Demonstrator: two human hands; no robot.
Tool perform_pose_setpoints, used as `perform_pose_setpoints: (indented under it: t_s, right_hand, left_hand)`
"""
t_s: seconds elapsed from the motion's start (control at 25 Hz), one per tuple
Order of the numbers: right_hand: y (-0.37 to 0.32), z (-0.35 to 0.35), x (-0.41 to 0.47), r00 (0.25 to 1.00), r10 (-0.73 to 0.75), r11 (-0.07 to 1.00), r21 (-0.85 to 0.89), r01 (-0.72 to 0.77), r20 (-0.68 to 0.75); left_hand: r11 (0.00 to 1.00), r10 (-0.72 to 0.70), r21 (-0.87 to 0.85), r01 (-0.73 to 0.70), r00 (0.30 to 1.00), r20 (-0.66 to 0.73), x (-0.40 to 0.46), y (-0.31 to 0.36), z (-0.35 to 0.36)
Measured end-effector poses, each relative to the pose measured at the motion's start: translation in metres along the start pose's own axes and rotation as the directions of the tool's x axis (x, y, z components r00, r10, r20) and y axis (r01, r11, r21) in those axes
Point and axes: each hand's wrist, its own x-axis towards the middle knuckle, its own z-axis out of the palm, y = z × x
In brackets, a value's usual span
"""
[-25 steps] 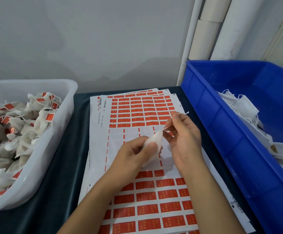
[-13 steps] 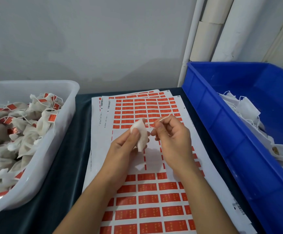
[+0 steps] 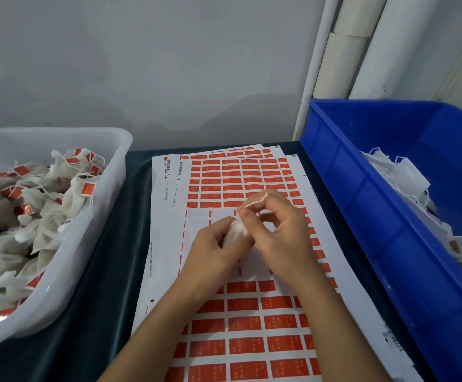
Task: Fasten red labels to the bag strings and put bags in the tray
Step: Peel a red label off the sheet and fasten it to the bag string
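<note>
**Hands close together over the label sheets**

Since half a second ago the hands have drawn together. The left hand [image 3: 210, 252] grips the small white bag [image 3: 236, 230]; the right hand [image 3: 276, 232] pinches its string [image 3: 256, 201] above the label sheets [image 3: 240, 323], between the white tray [image 3: 86, 244] and blue bin [image 3: 362, 216].

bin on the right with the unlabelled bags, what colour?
Blue bin, seen in the head view.

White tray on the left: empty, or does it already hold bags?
Holding bags. The white tray is heaped with cloth bags, many with red labels on their strings.
</note>
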Motion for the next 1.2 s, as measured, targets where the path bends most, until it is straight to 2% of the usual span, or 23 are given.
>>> perform_pose_setpoints:
  t_s: [0.12, 0.28, 0.52, 0.84, 1.2]
  right_hand:
    - [0.003, -0.001, 0.001, 0.990, 0.099, 0.990, 0.094, -0.108, 0.099]
    - [0.003, -0.002, 0.002, 0.986, 0.142, 0.970, 0.186, -0.156, 0.089]
    - [0.004, -0.004, 0.001, 0.982, 0.163, 0.963, 0.201, -0.179, 0.096]
    - [0.005, -0.004, 0.001, 0.973, 0.201, 0.953, 0.207, -0.220, 0.109]
    - [0.006, -0.005, 0.002, 0.976, 0.181, 0.960, 0.195, -0.201, 0.117]
  left_hand:
    - [0.999, 0.002, 0.052, -0.002, 1.000, 0.012, -0.002, -0.001, 0.002]
    - [0.989, -0.018, 0.141, 0.032, 0.995, -0.096, -0.001, -0.002, 0.007]
    - [0.969, 0.026, 0.246, 0.001, 0.994, -0.107, -0.003, -0.003, 0.010]
    - [0.967, 0.017, 0.253, 0.004, 0.997, -0.081, -0.004, -0.002, 0.010]
    - [0.983, 0.052, 0.184, -0.027, 0.990, -0.134, -0.003, -0.004, 0.012]
